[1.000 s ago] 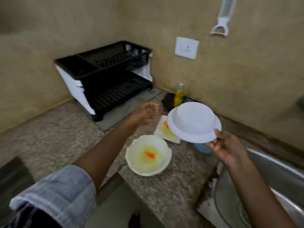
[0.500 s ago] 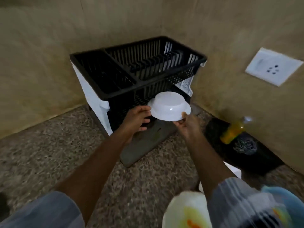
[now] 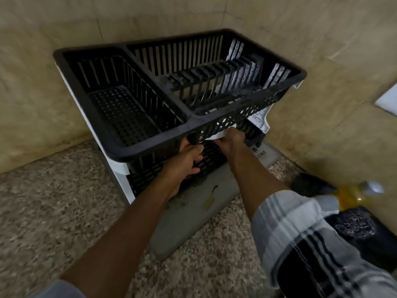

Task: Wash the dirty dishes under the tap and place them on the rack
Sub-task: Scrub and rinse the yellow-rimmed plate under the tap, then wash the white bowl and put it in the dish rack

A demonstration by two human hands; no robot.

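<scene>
Speckled granite counter [image 3: 64,211] carries rack [image 3: 150,147], mat [image 3: 189,220].

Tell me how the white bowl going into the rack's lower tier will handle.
The white bowl looks like thin plastic, so probably light and unlikely to shatter. Both the left hand and right hand steady it, hinting it may be slippery. Mostly hidden under the rack, its footing is unclear.

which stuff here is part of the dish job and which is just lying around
Part of the job:
- white bowl, going into the lower tier
- black dish rack
- left hand, right hand, both on the bowl

Lying about:
- yellow bottle
- grey drip mat
- wall socket
</scene>
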